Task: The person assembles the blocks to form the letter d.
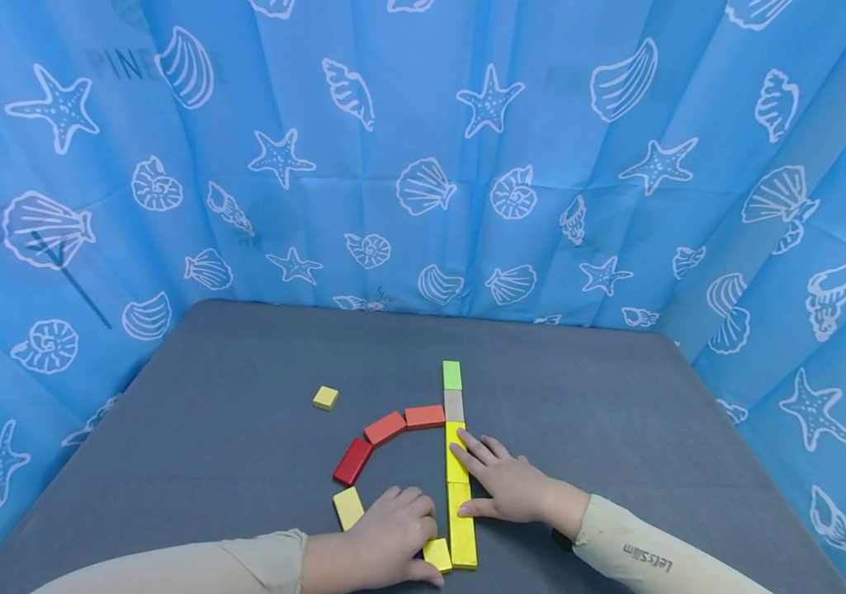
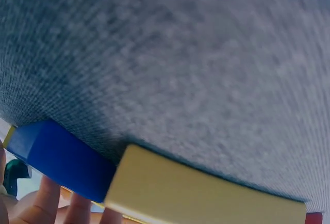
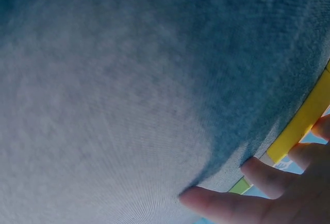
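Observation:
My left hand [image 1: 393,532] curls over a blue block [image 2: 69,162], mostly hidden beneath it in the head view. Its thumb lies along a small yellow block [image 1: 436,554] beside the blue one. A pale yellow block [image 2: 201,190] adjoins the blue block's other end in the left wrist view. My right hand [image 1: 508,483] lies spread, with fingertips on the upper long yellow block [image 1: 456,462] and thumb on the lower long yellow block [image 1: 462,540]. Together with a grey block [image 1: 453,405] and a green block [image 1: 451,375], these form a straight column.
Two orange blocks [image 1: 385,428] and a red block [image 1: 352,461] curve leftward from the column. A loose yellow block [image 1: 324,398] lies farther back on the grey table [image 1: 244,355]. A dark green piece [image 1: 562,540] peeks out by the right wrist. Blue curtains [image 1: 393,124] surround the table.

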{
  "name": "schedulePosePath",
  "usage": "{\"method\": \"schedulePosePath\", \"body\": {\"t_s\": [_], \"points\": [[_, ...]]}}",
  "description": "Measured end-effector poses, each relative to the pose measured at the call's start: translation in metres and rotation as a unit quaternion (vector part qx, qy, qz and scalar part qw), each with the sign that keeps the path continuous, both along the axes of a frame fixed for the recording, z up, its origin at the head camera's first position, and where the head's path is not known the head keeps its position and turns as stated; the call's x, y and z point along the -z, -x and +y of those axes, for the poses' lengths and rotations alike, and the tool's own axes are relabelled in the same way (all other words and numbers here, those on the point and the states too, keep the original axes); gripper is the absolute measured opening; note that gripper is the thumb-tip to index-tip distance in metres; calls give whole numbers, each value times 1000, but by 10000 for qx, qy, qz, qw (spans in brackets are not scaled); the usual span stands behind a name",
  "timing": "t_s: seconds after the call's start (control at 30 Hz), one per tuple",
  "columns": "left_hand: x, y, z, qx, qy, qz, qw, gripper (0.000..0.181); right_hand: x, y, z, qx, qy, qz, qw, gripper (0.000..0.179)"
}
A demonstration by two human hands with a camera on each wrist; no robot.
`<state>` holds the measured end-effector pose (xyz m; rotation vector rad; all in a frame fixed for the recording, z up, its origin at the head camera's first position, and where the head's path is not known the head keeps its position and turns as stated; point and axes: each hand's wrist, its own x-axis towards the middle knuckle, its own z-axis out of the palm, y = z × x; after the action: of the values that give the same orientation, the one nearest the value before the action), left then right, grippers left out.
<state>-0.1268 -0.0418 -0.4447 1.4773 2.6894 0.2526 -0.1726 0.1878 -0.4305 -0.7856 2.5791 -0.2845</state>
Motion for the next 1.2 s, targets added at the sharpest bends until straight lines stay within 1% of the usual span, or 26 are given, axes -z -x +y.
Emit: {"method": "schedulePosePath", "body": {"t_s": [0.13,0.33,0.43,0.53,0.57,0.67,0.73,0.8,0.9,0.97,1.2], "points": [[2,-1,1,-74,46,32,10000,45,0,-1,1,-9,52,20,10000,87],[-2,0,0,-193,158,-178,9995,50,0,0,1,-8,66,26,10000,86],[-6,2,-5,-331,148,-272,9990,52,1,0,0,10,44,11,10000,86],[-9,5,-13,-474,33,-272,9985,50,2,1,-1,29,-11,-1,10000,86],[-9,5,-16,-477,-37,-279,9985,48,2,1,-1,40,-27,-11,10000,86],[-9,6,-22,-312,-206,-280,9989,45,2,1,-1,56,-61,-32,10000,86],[-6,6,-23,-54,-260,-293,9992,46,2,2,0,63,-55,-49,10000,86],[-4,4,-22,219,-252,-223,9992,46,2,2,0,57,-49,-49,10000,87],[-1,1,-20,460,-203,-92,9987,44,1,2,0,39,-48,-36,10000,86],[0,0,-18,490,-159,-36,9987,41,1,1,0,20,-50,-28,10000,87],[1,-1,-16,402,-124,-136,9990,36,-2,0,0,9,-36,-30,10000,86]]}}
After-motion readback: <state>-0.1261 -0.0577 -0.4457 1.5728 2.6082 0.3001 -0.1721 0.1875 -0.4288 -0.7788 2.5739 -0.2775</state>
